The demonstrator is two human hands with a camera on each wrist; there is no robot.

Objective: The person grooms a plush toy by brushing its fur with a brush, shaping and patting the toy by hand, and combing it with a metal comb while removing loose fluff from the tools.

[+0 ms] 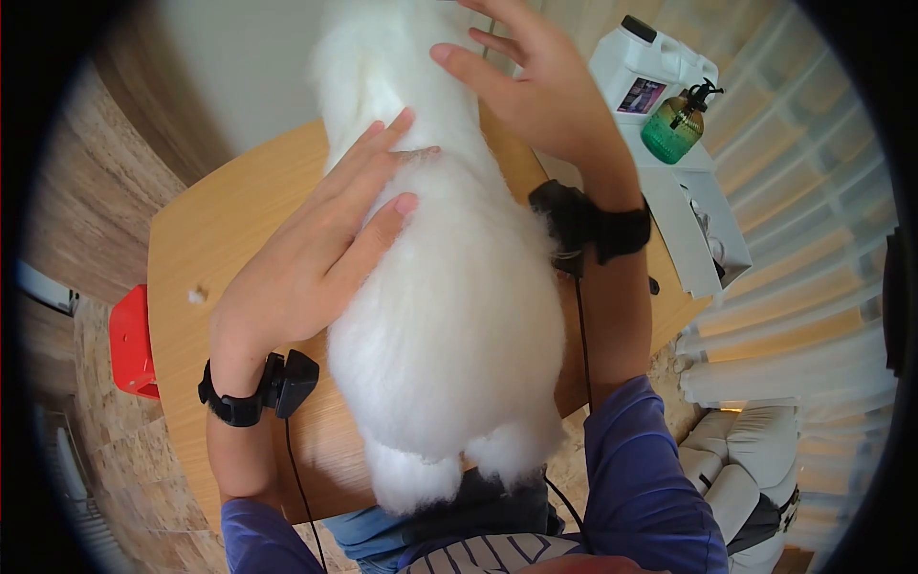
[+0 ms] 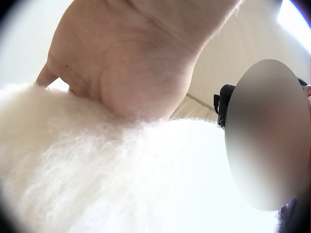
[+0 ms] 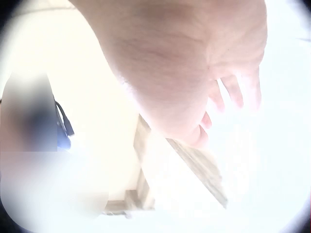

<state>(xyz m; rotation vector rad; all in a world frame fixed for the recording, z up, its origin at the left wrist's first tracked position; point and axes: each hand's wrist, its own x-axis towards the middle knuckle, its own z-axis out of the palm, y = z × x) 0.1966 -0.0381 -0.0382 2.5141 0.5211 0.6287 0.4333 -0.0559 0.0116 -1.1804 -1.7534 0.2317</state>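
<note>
A fluffy white dog point(image 1: 449, 316) stands with its rump toward me, its head end running out of the top of the head view. My left hand point(image 1: 301, 253) rests on the left side of its back, fingers extended over the fur. The left wrist view has the palm point(image 2: 121, 68) right against the white coat point(image 2: 87, 179). Up by the dog's shoulders, my right hand point(image 1: 545, 100) is at its right side, with fingers loosely spread. Below that palm point(image 3: 180, 73), the right wrist view is mostly washed out.
The dog is on a wooden table point(image 1: 229, 230) with a small tuft of fluff point(image 1: 197, 296). At the right stand a white jug point(image 1: 626, 62), a green pump bottle point(image 1: 669, 134) and an open white box point(image 1: 703, 225). A red stool point(image 1: 132, 340) stands left; cables hang from both wrist cameras.
</note>
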